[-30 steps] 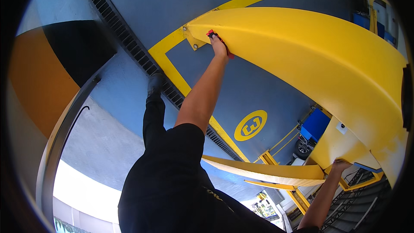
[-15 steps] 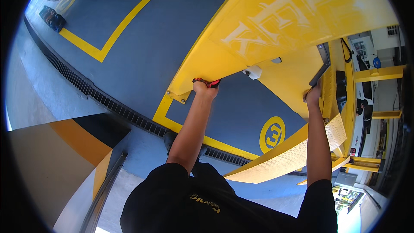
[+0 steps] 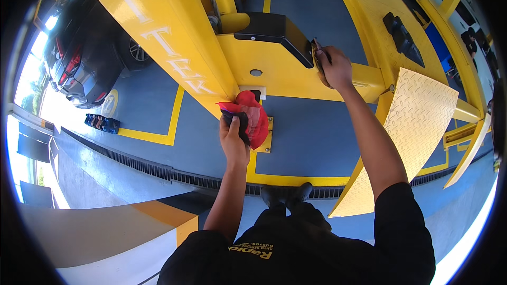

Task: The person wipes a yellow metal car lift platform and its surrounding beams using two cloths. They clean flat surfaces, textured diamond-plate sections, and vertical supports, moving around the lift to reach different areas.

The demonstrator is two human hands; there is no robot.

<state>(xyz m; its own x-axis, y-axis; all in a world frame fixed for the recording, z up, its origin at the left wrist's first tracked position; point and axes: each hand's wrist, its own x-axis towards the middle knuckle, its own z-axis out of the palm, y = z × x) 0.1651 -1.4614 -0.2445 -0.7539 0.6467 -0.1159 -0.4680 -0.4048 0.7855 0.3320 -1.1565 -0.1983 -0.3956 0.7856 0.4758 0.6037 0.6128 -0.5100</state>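
Observation:
My left hand [image 3: 234,142] is closed around a crumpled red and black cloth [image 3: 255,119], low beside the yellow lift post [image 3: 158,26] with white lettering. Whether the cloth touches the post I cannot tell. Farther right, my right hand [image 3: 336,68] is closed on a thin brownish, dark-edged piece [image 3: 320,64], perhaps a rag; its kind is unclear. That piece is up against the right end of the black angled cover [image 3: 277,34], which sits on a yellow crossbeam [image 3: 296,82].
A tilted yellow tread-plate ramp [image 3: 420,113] stands close to my right forearm. A floor drain grate [image 3: 174,174] runs behind my shoes [image 3: 285,194]. A dark car [image 3: 87,58] is at the far left, and a striped low wall [image 3: 132,227] at the near left.
My view has swung, so the post now leans at upper left. The left hand's cloth shows more fully, bunched up. My right hand is now at the black cover's end, with the brownish piece visible.

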